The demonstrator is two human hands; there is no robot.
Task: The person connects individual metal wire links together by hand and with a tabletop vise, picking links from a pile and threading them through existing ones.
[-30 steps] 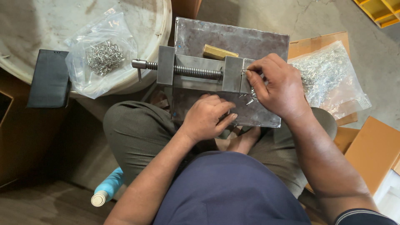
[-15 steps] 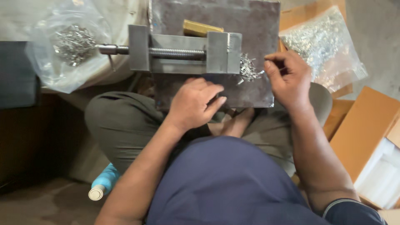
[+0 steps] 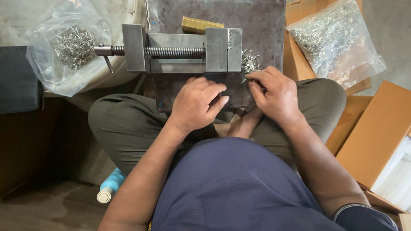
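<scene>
A steel bench vise [image 3: 182,53] with a threaded screw sits on a grey metal plate [image 3: 257,25] across my lap. A small heap of thin metal pins [image 3: 249,63] lies on the plate just right of the vise jaw. My right hand [image 3: 274,94] rests at that heap, fingertips pinched on one small pin. My left hand [image 3: 197,102] lies curled on the plate's near edge below the vise, fingers closed; whether it holds anything is hidden.
A clear bag of metal pins [image 3: 68,47] lies at the left by the vise handle. A second bag of pins [image 3: 334,40] rests on cardboard at the right. A brass block [image 3: 201,25] sits behind the vise. Cardboard boxes [image 3: 376,128] stand right; a blue bottle [image 3: 109,186] lies low left.
My right hand has dropped from the vise jaw's right side down to the pin heap near the plate's edge. The view has tilted downward. My left hand stays put.
</scene>
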